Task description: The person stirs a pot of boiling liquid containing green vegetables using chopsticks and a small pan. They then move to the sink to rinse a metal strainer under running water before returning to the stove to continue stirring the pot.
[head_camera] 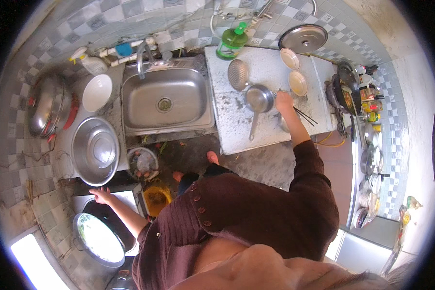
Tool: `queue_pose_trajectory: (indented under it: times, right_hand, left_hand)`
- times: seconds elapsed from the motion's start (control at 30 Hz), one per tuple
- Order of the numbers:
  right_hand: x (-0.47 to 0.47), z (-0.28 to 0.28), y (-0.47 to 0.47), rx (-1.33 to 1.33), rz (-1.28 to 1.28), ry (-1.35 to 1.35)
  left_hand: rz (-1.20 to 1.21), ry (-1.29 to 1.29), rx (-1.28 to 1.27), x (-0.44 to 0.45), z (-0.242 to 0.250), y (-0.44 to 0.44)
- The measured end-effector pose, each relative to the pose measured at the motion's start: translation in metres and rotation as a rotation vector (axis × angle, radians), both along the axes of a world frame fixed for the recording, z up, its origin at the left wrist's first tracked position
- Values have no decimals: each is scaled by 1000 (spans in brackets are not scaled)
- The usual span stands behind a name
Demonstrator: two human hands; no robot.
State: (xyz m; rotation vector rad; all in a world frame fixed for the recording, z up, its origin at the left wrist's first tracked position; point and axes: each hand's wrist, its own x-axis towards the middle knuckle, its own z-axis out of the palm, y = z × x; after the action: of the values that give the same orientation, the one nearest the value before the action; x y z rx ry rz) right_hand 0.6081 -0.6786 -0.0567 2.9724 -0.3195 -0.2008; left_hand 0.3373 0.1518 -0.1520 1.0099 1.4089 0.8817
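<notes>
My left hand (100,195) is just below the near rim of a large stainless steel basin (77,152), fingers apart; contact with the rim is unclear. On the white worktop, my right hand (284,102) is closed around dark chopsticks (306,116), which stick out past the wrist. Left of it lies a steel saucepan (259,98) with a long handle, and beyond that a perforated steel skimmer (238,75). Two small cream bowls (298,83) stand above the hand. Another round dish (285,124) is partly hidden by my right forearm.
A steel sink (165,125) with a faucet is between the counters. At left are a white bowl (97,92) and a lidded steel pot (45,105). A green bottle (232,41) stands at the back. A wok (346,90) is at right; a yellow bucket (157,199) is on the floor.
</notes>
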Motion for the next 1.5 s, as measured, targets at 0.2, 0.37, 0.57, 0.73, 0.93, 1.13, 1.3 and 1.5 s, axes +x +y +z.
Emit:
queue_pose_trajectory:
  times: [0.2,0.37,0.57,0.73,0.93,1.13,1.3,1.5]
  right_hand:
    - [51,-68,-89,-105,195,168]
    - [65,-94,-115,-37,346,296]
    - [82,-32,-135,141,545,82]
    - [86,46,-105,25,896,-95]
    - [54,96,-58,-22,861,-88]
    - [-23,122,82,245,902,-1]
    - [-114,93,211,619,1130,-65]
    - [-179,140,315,856,1429,12]
  left_hand:
    - [-34,137,55,-32,-27,-135]
    - [-139,31,-51,-21,-7,-204]
    - [-257,-56,-7,20,11,-247]
    - [-448,-160,-15,63,22,-294]
    - [-803,-237,84,111,91,-398]
    - [-1533,-111,9,98,127,-492]
    - [-1157,-336,-223,79,117,-509]
    - [-626,-880,-111,3,127,-432]
